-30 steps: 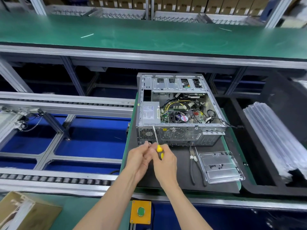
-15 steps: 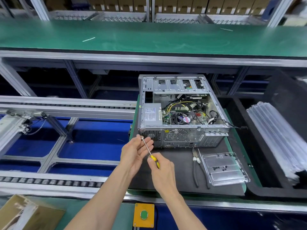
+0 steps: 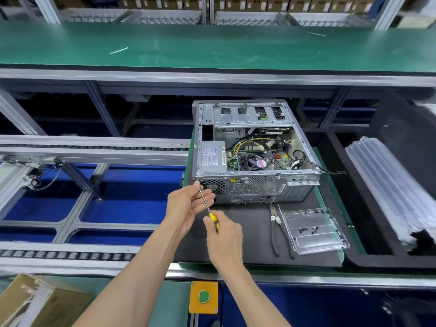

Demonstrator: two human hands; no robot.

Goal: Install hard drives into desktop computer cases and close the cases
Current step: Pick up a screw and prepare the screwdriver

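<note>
right hand point(image 3: 224, 239) grips screwdriver point(image 3: 208, 210), its tip hidden by left hand point(image 3: 188, 206).

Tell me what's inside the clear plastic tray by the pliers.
The clear plastic tray holds a small cluster of dark screws near its middle; a few more sit along its far edge. Its other sections show only the black mat through the plastic. The exact screw count is too small to tell.

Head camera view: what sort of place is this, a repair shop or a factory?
Most likely a computer assembly line in a factory. An open desktop computer case lies on a work mat beside a roller conveyor, under a long green-topped bench, and the right hand holds a yellow-handled screwdriver.
</note>
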